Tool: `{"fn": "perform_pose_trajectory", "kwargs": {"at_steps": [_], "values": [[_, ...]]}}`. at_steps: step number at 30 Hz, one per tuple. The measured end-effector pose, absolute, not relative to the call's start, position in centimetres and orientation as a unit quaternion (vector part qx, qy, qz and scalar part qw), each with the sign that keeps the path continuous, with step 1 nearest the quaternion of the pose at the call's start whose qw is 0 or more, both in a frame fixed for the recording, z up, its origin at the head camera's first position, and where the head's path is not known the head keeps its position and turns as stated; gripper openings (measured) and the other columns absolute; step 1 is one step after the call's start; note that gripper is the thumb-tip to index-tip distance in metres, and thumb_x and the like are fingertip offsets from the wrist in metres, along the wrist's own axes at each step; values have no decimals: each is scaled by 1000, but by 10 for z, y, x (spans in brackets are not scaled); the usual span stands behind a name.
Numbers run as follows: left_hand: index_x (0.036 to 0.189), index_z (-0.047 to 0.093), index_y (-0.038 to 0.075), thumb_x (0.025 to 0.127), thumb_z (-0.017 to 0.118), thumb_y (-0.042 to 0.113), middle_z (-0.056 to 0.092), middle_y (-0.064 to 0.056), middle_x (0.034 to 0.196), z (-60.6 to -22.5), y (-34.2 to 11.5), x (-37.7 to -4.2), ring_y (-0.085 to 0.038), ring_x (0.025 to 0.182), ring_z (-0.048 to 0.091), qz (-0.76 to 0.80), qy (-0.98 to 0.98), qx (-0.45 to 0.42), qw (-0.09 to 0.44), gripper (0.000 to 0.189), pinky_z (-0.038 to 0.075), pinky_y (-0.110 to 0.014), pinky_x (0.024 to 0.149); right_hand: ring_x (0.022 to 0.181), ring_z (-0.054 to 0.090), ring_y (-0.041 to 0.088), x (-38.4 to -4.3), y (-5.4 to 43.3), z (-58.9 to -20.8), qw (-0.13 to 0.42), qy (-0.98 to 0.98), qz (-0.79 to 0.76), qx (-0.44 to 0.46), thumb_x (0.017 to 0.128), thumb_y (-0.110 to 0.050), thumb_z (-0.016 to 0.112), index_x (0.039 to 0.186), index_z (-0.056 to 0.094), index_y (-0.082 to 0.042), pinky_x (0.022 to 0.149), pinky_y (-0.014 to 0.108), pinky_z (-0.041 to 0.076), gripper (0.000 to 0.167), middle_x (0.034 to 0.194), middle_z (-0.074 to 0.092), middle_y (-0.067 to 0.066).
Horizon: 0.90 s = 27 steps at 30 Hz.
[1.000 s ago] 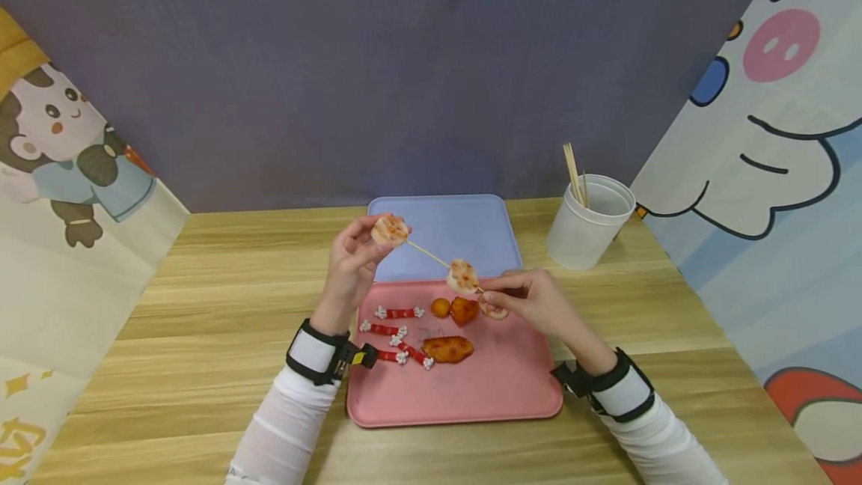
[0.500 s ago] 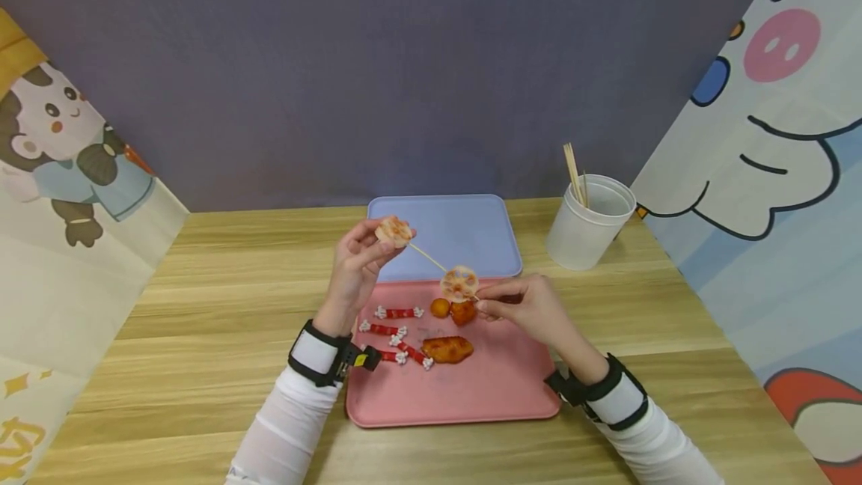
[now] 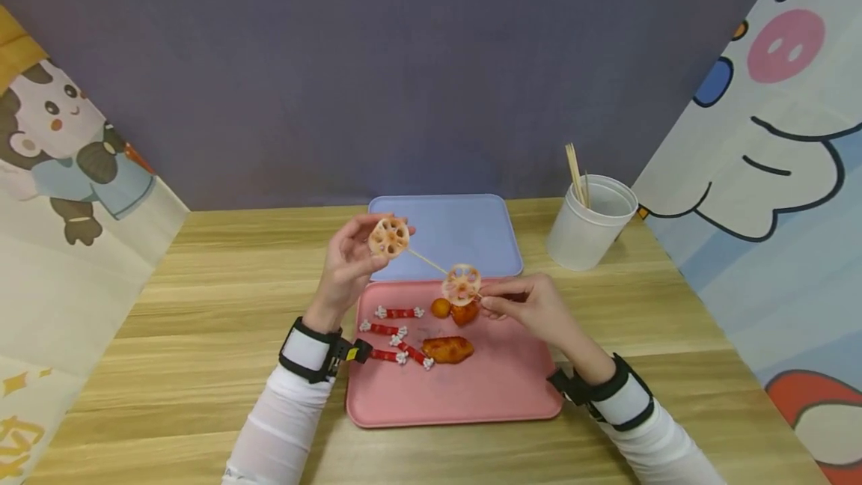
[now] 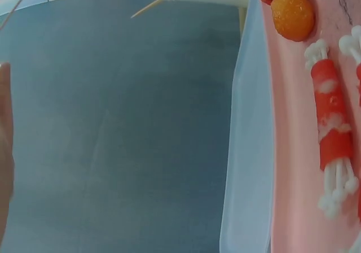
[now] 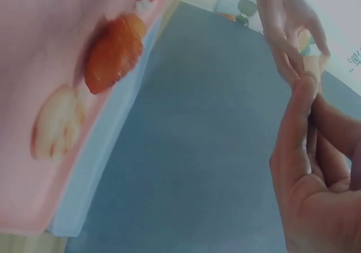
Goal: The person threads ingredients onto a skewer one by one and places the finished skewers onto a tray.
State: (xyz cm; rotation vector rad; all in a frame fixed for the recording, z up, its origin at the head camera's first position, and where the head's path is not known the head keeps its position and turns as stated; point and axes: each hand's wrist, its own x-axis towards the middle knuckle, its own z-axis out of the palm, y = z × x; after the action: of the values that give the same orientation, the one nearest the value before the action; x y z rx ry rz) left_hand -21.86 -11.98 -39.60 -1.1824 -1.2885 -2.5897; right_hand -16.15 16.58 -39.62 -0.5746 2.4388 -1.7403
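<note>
My left hand [image 3: 346, 264] holds a lotus root slice [image 3: 389, 238] by its edge, over the blue tray. From that slice a thin bamboo skewer [image 3: 426, 260] slants down to a second lotus root slice [image 3: 461, 284]. Just beyond this one, my right hand [image 3: 532, 309] pinches the skewer's lower end between thumb and fingers. Whether the skewer passes through the upper slice cannot be made out. Beneath lies a pink tray [image 3: 458, 403], carrying a brown chicken wing [image 3: 447, 349] and, in the right wrist view, another lotus root slice [image 5: 57, 123].
Several red-and-white rolls [image 3: 399, 313] lie at the pink tray's left. An orange ball [image 3: 441, 308] and a browned chunk [image 3: 465, 313] sit near its back edge. Behind is a blue tray [image 3: 465, 227]. A white tub [image 3: 582, 234] with skewers stands back right.
The left-hand slice has turned from tilted to nearly face-on, shifting slightly left. The lower slice and right hand dipped a little, then stayed near that height. Both hands keep their hold.
</note>
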Motion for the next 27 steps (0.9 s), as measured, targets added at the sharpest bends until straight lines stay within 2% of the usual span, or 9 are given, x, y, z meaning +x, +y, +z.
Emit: {"fn": "perform_pose_trajectory", "kwargs": {"at_steps": [3, 9, 19, 27], "values": [[130, 48, -3, 81, 67, -4, 55, -18, 130, -394, -121, -219, -33, 119, 56, -820, -408, -402, -1, 52, 46, -37, 101, 69, 69, 11, -160, 168, -392, 35, 805, -562, -189, 83, -9, 71, 99, 73, 1, 62, 40, 58, 20, 91, 72, 17], [132, 46, -4, 81, 65, -6, 53, -22, 132, -392, -122, -220, -38, 121, 54, -816, -377, -438, -16, 55, 43, -41, 103, 71, 70, 13, -159, 169, -387, 32, 814, -546, -194, 83, -14, 72, 98, 75, -4, 62, 34, 58, 19, 91, 73, 12], [133, 45, -4, 82, 67, -1, 52, -22, 133, -393, -125, -221, -39, 121, 53, -816, -368, -446, -9, 56, 42, -43, 104, 70, 69, 10, -157, 171, -385, 33, 821, -532, -205, 82, -10, 73, 97, 75, -2, 62, 29, 58, 17, 89, 73, 13], [131, 48, -2, 82, 68, 1, 55, -20, 130, -395, -123, -222, -38, 120, 54, -812, -361, -458, -23, 54, 42, -45, 104, 76, 63, 5, -164, 176, -391, -30, 827, -503, -252, 83, -7, 71, 100, 75, -5, 58, 22, 53, 18, 93, 73, 8]]}}
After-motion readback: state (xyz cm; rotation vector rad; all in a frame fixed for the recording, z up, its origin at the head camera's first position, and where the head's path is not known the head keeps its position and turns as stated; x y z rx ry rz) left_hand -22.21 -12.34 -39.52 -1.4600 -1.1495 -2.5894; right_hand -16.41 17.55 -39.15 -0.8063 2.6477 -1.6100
